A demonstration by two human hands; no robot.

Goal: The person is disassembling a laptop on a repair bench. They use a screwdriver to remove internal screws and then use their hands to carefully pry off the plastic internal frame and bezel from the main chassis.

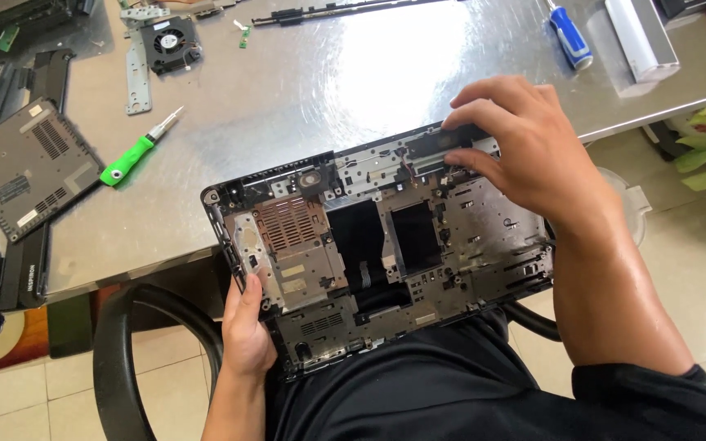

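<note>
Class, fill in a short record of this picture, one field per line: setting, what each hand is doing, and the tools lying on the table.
Setting: metal table, seen from above
Main thing: opened laptop base, resting on the lap and table edge
Left hand: grips the base's left edge
Right hand: fingertips on a part at the far edge
Tools: green screwdriver; blue screwdriver
Loose parts: cooling fan; dark cover panel

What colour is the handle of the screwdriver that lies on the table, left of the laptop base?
The screwdriver has a bright green handle with a white collar, clearest in the head view.
</note>
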